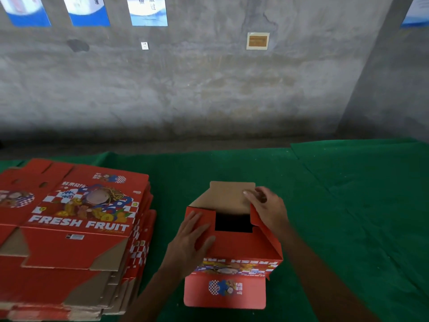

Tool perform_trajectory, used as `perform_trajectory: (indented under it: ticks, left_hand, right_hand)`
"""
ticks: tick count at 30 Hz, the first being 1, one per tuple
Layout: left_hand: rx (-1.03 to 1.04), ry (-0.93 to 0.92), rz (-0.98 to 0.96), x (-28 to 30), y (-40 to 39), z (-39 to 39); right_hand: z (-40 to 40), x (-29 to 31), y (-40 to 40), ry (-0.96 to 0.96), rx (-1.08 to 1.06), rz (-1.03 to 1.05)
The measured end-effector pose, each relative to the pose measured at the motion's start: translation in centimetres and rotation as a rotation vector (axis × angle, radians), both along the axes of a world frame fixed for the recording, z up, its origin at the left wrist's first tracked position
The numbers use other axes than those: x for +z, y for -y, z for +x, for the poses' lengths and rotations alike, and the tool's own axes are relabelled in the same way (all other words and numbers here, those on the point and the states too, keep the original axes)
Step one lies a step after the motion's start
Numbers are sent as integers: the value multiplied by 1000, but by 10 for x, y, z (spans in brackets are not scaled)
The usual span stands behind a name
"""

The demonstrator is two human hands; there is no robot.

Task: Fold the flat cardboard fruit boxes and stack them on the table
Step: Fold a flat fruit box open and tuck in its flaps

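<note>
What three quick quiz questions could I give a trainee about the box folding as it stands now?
1. True or false: the stack of flat boxes lies to the left of the box being folded.
2. Which hand presses flat on the red flap: A) left hand B) right hand?
3. What colour is the table cover?

Key: 1 true. 2 A; the right hand's fingers rest on the brown flap at the far side. 3 green.
</note>
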State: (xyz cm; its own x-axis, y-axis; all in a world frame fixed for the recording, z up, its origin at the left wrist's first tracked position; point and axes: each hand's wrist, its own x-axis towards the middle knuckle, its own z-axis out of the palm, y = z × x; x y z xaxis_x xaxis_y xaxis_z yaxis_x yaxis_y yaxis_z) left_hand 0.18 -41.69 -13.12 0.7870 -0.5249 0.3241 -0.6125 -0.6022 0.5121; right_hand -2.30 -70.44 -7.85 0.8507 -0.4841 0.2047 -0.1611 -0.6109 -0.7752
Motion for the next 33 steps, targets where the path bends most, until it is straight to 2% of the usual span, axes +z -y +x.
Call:
perform_trajectory:
  ticks: [4,8,12,15,17,19,22,24,25,26,28,29,31,32,33]
  left_hand:
    - [26,-25,-91,-1,1,12]
    - [-8,-103,-196,7,6,15]
    - [107,-57,-363,6,-2,7]
    - [196,-191,-421,9,-3,2]
    - [217,-339,-366,16,-1,5]
    - [239,-472,-207,22,4,9]
    - [372,-454,69,21,13,11]
    - [463,-407,172,19,19,11]
    - [483,-400,179,18,19,10]
    - [489,-396,171,16,18,9]
    - [489,-403,108,11,12,7]
    - [491,-432,46,9,7,7]
    - [505,-535,-113,5,1,7]
    - [508,-582,-183,5,-2,8]
    - [506,-610,-234,5,-3,7]
  right_hand:
    - [-21,-27,3,-65,108,-138]
    - [-48,-33,14,-143,341,-348]
    - [-64,-35,9,-190,418,-266]
    - [-58,-30,-1,-183,293,-181]
    - [-53,-34,-8,-184,231,-258]
    - [-48,-39,-14,-213,177,-341]
    - [-45,-49,-28,-284,57,-503]
    - [-49,-58,-36,-271,28,-555]
    - [-53,-61,-38,-218,23,-488]
    - [-59,-62,-37,-134,1,-337]
    - [-66,-63,-30,71,-161,159]
    - [-69,-64,-25,108,-269,462]
    - [-72,-68,-15,-92,-341,940]
    - [-76,-69,-15,-242,-278,1028]
    - [-81,-71,-16,-369,-196,1015]
